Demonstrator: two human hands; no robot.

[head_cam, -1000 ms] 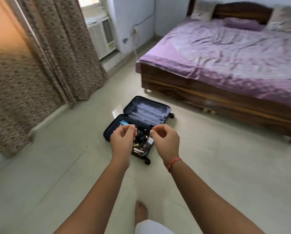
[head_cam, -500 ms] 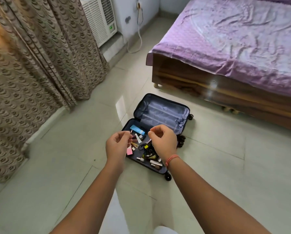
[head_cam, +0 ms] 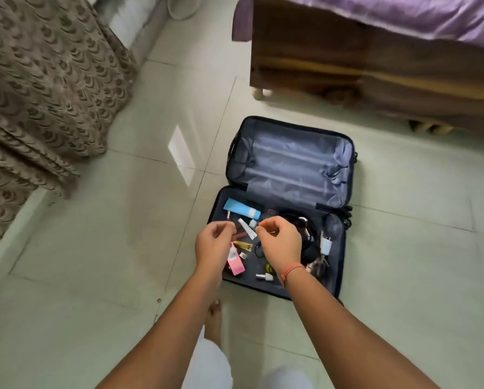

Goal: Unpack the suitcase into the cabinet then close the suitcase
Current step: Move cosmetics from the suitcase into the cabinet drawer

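Person is standing over the suitcase (head_cam: 346,175), which is lying open on the floor tiles (head_cam: 94,248) just short of the bed (head_cam: 375,68); far half is showing bare grey lining, near half is holding a scatter of small toiletries and cables. No cabinet is showing in this view. Both hands are hovering above the near half, side by side. Left hand (head_cam: 213,246) is curling its fingers in, thumb tip meeting forefinger tip; right hand (head_cam: 280,243), red thread (head_cam: 291,268) at the wrist, is doing the same. Nothing is showing between either pair of tips; anything as thin as a hair would be lost at this size. Unpacking is looking barely begun, judging by how much is lying in the case. Deciding relation: the contents are lying below and slightly ahead of the fingertips, so the coming reach is probably heading down and forward. The blue tube (head_cam: 241,208) is lying just beyond the left hand, long axis running crosswise, pale cap end pointing right; the white tube (head_cam: 247,228) is slanting between the two hands; the pink box (head_cam: 235,263) is sitting under the left wrist. Left hand is nearer all three. The black cable bundle (head_cam: 298,222) and white charger (head_cam: 325,244) are lying to the right hand's side.
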